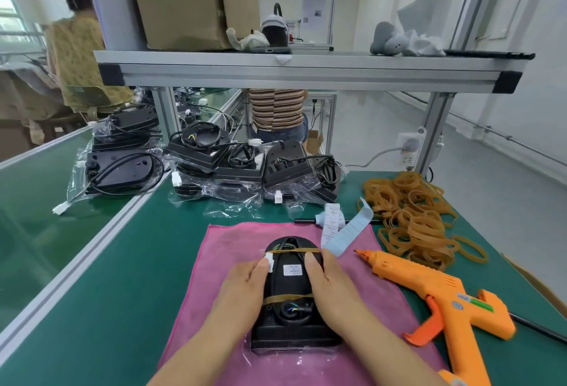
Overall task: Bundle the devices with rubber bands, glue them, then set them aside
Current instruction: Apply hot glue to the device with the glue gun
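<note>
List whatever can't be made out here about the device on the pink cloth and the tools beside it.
- Head view: the left hand and right hand cover the sides of the black device, hiding how the rubber bands run there.
- White label on it: print too small to read.
- Glue gun: handle end cut off by the bottom edge.
- Whether glue is applied: cannot tell.

1. The device (pixel 291 293) is matt black plastic.
2. The cloth (pixel 214 263) under it is pink, soft and napped.
3. At 3 o'clock, the glue gun (pixel 429 290) is smooth orange plastic.
4. At 1 o'clock, the rubber bands (pixel 411 211) are dull tan.
5. At 12 o'clock, the bags (pixel 233 201) are clear glossy film.
6. The counter (pixel 138 263) is matt green.
</note>
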Action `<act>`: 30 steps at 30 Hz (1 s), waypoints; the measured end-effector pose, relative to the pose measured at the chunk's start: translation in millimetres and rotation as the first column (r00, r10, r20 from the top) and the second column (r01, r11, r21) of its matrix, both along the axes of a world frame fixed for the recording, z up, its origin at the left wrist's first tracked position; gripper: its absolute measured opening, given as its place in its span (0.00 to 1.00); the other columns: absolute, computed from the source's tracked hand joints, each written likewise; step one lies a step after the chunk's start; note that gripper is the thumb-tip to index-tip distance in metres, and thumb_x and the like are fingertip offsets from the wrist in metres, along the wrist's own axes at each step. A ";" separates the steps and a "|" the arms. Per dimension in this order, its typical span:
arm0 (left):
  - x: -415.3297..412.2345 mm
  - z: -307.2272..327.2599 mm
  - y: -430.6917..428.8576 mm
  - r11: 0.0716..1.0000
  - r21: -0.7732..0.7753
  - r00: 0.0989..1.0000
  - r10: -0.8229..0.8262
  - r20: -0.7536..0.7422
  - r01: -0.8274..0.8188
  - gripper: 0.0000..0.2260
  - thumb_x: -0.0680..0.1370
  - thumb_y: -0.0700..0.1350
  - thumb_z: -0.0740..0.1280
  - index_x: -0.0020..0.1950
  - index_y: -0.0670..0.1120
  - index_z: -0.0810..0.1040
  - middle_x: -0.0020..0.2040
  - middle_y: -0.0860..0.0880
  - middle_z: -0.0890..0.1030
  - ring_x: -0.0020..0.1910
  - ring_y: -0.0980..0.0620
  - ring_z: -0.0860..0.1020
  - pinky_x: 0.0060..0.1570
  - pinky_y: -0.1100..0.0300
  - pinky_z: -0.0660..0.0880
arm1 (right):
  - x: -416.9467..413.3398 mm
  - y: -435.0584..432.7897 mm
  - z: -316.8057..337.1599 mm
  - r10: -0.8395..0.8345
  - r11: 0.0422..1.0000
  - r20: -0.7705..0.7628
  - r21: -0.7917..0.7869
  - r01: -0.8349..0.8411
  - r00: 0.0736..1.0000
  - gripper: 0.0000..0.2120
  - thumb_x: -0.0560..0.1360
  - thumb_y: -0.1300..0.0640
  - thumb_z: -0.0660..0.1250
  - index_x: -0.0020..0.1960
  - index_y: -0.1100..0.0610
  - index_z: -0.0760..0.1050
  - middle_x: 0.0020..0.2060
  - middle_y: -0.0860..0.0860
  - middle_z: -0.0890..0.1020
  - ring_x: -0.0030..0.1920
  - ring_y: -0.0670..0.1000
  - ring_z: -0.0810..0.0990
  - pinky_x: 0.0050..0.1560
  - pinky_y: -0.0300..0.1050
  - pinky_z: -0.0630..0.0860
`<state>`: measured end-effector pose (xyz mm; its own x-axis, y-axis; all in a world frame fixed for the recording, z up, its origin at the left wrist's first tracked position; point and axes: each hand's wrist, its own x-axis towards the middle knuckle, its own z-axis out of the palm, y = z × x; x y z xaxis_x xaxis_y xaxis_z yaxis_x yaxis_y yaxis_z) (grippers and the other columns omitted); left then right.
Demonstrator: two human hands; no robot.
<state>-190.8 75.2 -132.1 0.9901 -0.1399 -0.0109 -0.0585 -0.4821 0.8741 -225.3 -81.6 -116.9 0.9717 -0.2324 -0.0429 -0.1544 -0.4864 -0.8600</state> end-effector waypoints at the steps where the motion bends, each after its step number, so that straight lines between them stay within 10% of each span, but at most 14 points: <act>1: -1.0 -0.3 -2.2 1.000 0.007 1.000 -0.015 0.013 0.015 0.21 0.84 0.56 0.55 0.45 0.45 0.82 0.44 0.49 0.85 0.45 0.51 0.82 0.48 0.58 0.77 | -0.4 -0.1 -0.3 0.008 1.000 0.002 0.007 -0.008 1.000 0.13 0.83 0.47 0.52 0.59 0.50 0.72 0.54 0.49 0.79 0.55 0.49 0.76 0.55 0.46 0.71; 7: -14.6 8.2 -13.9 0.980 -0.190 0.998 0.054 -0.021 -0.057 0.20 0.84 0.53 0.56 0.46 0.46 0.84 0.43 0.51 0.86 0.47 0.50 0.83 0.54 0.49 0.78 | -8.2 6.2 0.7 0.018 0.992 0.034 0.122 -0.022 0.999 0.14 0.83 0.47 0.55 0.66 0.51 0.67 0.62 0.47 0.74 0.63 0.48 0.72 0.67 0.48 0.68; 12: -35.4 29.5 -7.6 0.860 -0.500 0.991 0.050 -0.122 -0.105 0.16 0.83 0.55 0.58 0.55 0.50 0.84 0.53 0.50 0.85 0.55 0.47 0.83 0.59 0.43 0.78 | -13.0 6.3 21.0 0.087 0.989 0.066 0.115 -0.095 0.994 0.07 0.83 0.45 0.54 0.59 0.39 0.66 0.58 0.35 0.73 0.55 0.26 0.69 0.50 0.24 0.65; 16: -37.6 61.6 11.3 0.767 -0.619 0.985 0.106 -0.135 -0.168 0.11 0.82 0.54 0.63 0.51 0.54 0.84 0.48 0.52 0.86 0.47 0.52 0.85 0.44 0.56 0.83 | -4.6 21.7 55.0 0.183 0.981 0.081 0.045 -0.187 0.980 0.28 0.82 0.39 0.51 0.78 0.47 0.54 0.72 0.38 0.61 0.71 0.33 0.58 0.64 0.30 0.53; 20: -27.9 87.3 47.7 0.686 -0.669 0.958 0.212 -0.193 -0.286 0.13 0.77 0.55 0.71 0.59 0.53 0.77 0.51 0.48 0.85 0.46 0.48 0.86 0.46 0.45 0.83 | 17.5 53.2 86.8 0.298 0.953 0.140 0.015 -0.303 0.944 0.16 0.82 0.40 0.52 0.69 0.41 0.63 0.62 0.38 0.66 0.50 0.19 0.63 0.47 0.13 0.55; 24: -20.0 104.3 96.3 0.607 -0.717 0.928 0.338 -0.156 -0.341 0.18 0.76 0.45 0.73 0.63 0.50 0.72 0.52 0.44 0.84 0.39 0.49 0.86 0.34 0.55 0.80 | 42.2 105.6 113.4 0.410 0.911 0.141 -0.015 -0.412 0.901 0.32 0.80 0.36 0.52 0.80 0.48 0.51 0.77 0.46 0.60 0.76 0.45 0.59 0.64 0.37 0.55; 28: -17.5 112.5 153.9 0.527 -0.738 0.868 0.469 -0.161 -0.422 0.22 0.75 0.43 0.73 0.66 0.48 0.70 0.53 0.42 0.84 0.37 0.48 0.85 0.33 0.52 0.81 | 66.7 167.1 127.8 0.541 0.840 0.131 -0.032 -0.542 0.831 0.18 0.80 0.36 0.53 0.67 0.40 0.63 0.54 0.37 0.72 0.49 0.28 0.72 0.47 0.25 0.61; 30: -19.0 113.4 184.5 0.478 -0.740 0.825 0.536 -0.182 -0.473 0.23 0.75 0.43 0.74 0.68 0.48 0.69 0.54 0.42 0.84 0.38 0.47 0.85 0.33 0.49 0.81 | 77.5 202.9 131.6 0.619 0.784 0.144 -0.057 -0.618 0.772 0.23 0.79 0.35 0.53 0.70 0.45 0.64 0.59 0.41 0.72 0.56 0.34 0.72 0.52 0.31 0.64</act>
<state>-209.8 259.7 -18.6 0.8861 0.4559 -0.0835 -0.0904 0.3468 0.9336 -147.8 121.3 14.7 0.9001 0.4216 0.1103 0.3089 -0.4386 -0.8440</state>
